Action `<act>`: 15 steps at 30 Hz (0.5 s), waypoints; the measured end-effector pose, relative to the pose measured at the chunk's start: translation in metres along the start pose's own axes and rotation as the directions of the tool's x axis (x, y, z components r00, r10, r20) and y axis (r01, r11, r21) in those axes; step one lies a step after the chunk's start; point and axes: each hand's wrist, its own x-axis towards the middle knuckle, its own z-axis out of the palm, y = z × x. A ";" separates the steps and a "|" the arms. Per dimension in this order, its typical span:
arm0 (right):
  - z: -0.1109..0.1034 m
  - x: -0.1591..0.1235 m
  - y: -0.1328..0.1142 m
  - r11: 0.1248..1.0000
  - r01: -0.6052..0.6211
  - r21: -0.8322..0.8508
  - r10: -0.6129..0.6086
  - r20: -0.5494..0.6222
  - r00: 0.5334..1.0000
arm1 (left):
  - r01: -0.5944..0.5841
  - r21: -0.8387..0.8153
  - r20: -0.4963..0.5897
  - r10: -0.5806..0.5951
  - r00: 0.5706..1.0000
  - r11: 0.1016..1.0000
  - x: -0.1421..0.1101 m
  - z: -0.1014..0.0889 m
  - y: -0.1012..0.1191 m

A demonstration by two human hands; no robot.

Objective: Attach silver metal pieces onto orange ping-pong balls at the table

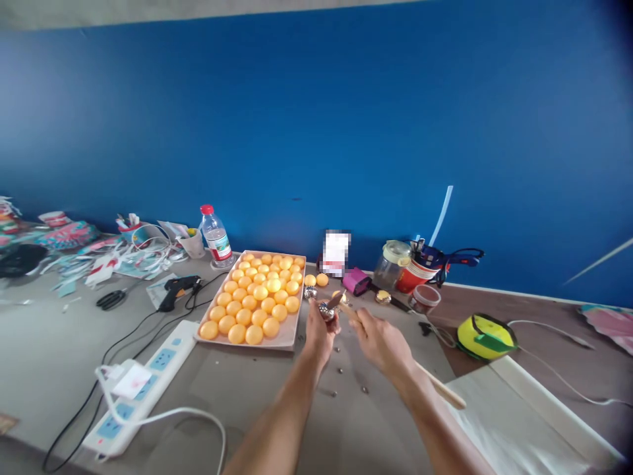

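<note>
My left hand is closed around a small, shiny silver ball-like piece. In my right hand is a long wooden-handled tool, whose flat brown tip lies against or just over the silver piece; whether it is a brush or a blade I cannot tell. A second silver piece rests just beyond my left hand, near two loose yellow-orange balls. Several tiny metallic bits are scattered on the table between my forearms.
Left of my hands lies a shallow tray of orange balls. Further left are a power strip, glue gun, scissors and bottle. Rightward stand a lidded jar, a pen cup and a yellow-green roll.
</note>
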 end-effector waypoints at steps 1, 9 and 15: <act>-0.001 0.000 0.000 1.000 -0.006 -0.012 0.006 -0.014 1.000 | -0.002 0.002 0.017 0.002 1.000 1.000 0.000 0.000 -0.001; -0.011 -0.003 -0.009 0.997 0.045 0.056 -0.032 -0.216 0.976 | -0.057 0.040 0.073 0.054 0.996 0.998 -0.001 -0.001 -0.007; -0.021 -0.006 -0.008 1.000 -0.023 0.012 0.025 -0.147 0.989 | -0.038 -0.044 0.137 0.044 0.990 0.998 -0.006 0.004 0.000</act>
